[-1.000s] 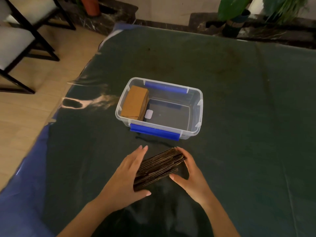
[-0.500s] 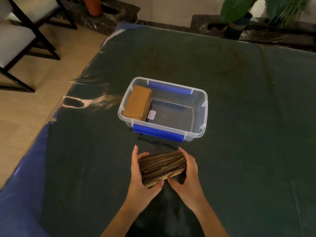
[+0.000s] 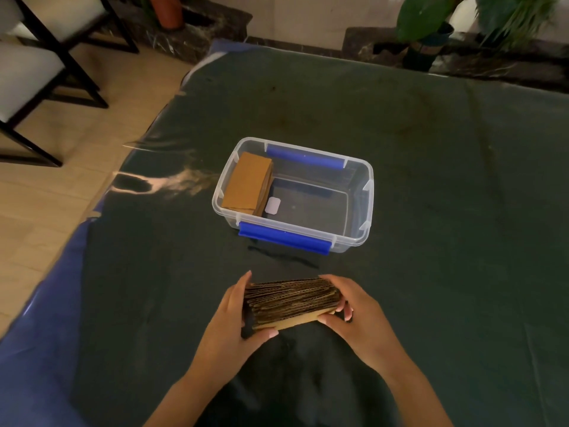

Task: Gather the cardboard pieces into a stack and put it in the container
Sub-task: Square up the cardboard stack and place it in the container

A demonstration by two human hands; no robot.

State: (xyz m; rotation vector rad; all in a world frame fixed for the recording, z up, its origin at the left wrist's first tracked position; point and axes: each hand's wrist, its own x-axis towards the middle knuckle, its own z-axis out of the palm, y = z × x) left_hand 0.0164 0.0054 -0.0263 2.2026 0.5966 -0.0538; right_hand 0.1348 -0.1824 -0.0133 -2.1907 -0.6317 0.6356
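A stack of brown corrugated cardboard pieces stands on edge just above the dark table cloth, its layered edges facing up. My left hand presses its left end and my right hand clamps its right end. Beyond the stack sits a clear plastic container with blue latches on its near and far rims. An earlier stack of cardboard leans inside the container's left part. The right part of the container's floor shows bare, with a small white label on it.
The dark green cloth covers the table, with a blue edge at the left. Dark-framed chairs stand on the wooden floor at far left. Potted plants line the wall behind the table.
The cardboard stack went from lying slanted between my hands to being squared up and gripped at both ends, level and on edge. My view has shifted slightly.
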